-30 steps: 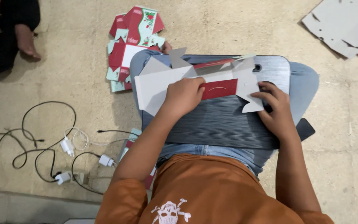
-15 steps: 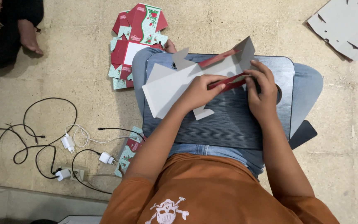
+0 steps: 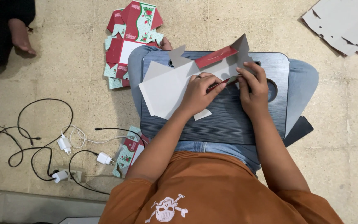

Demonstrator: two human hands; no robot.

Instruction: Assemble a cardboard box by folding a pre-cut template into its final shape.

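Observation:
A flat cardboard box blank (image 3: 166, 85), grey inside and red outside, lies on a dark grey lap tray (image 3: 228, 120) across my knees. My left hand (image 3: 199, 93) presses on the blank's middle and pinches a red folded edge. My right hand (image 3: 251, 89) grips the same red edge from the right, fingers curled over a raised flap (image 3: 222, 56). One side of the blank stands folded up towards the far edge of the tray.
A pile of flat red and green printed box blanks (image 3: 131, 41) lies on the floor at the upper left. Grey cardboard sheets (image 3: 344, 23) lie at the upper right. Chargers and cables (image 3: 63, 143) sprawl at the left. Another person's foot (image 3: 21, 35) is at the far left.
The hands have come together at the red edge. The blank's far side has been folded upright, and the right hand has moved up from the tray's right part.

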